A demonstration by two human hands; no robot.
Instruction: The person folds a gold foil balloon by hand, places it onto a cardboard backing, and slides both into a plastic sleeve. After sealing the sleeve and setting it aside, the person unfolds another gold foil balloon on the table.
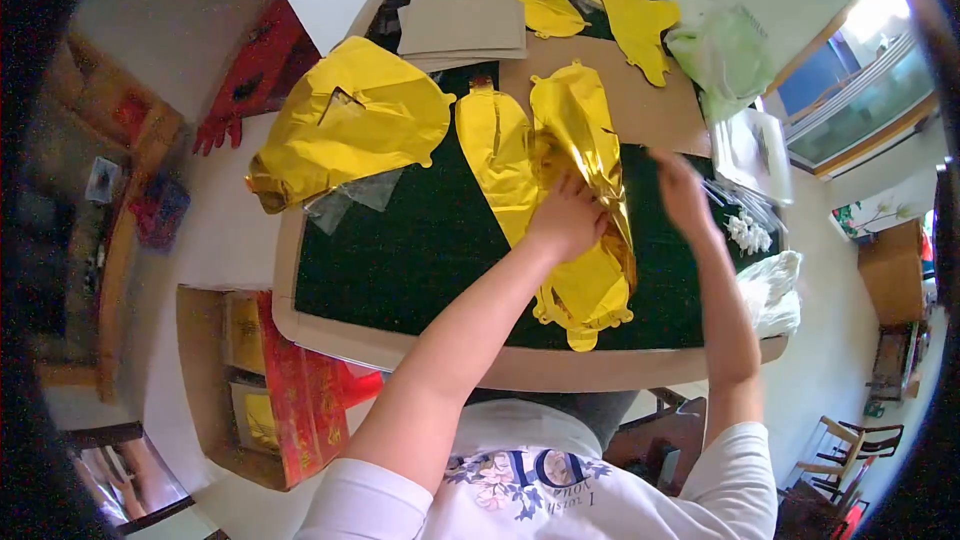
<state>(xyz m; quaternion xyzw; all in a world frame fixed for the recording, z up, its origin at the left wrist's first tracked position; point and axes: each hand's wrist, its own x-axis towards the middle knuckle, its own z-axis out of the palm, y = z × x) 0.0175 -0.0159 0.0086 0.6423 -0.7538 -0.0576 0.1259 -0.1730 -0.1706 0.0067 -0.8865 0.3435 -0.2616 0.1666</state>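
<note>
A flat yellow foil balloon (585, 285) lies on the dark green table top in front of me, its shiny gold side folded up along the right. My left hand (572, 220) is on the middle of it, with fingers curled into the creased foil. Just to the right of the balloon, my right hand (683, 198) is above the table, apart from the foil. Motion smears its fingers, so what they hold, if anything, cannot be seen. Another yellow foil piece (495, 145) lies alongside on the left, partly under my left forearm.
A large yellow foil balloon (365, 120) overhangs the table's left edge. More yellow foil balloons (630, 10) lie at the back, near stacked grey cards (462, 25). On the right are a green plastic bag (725, 55), white sticks (748, 230) and a clear bag (770, 292). A cardboard box (205, 390) stands lower left.
</note>
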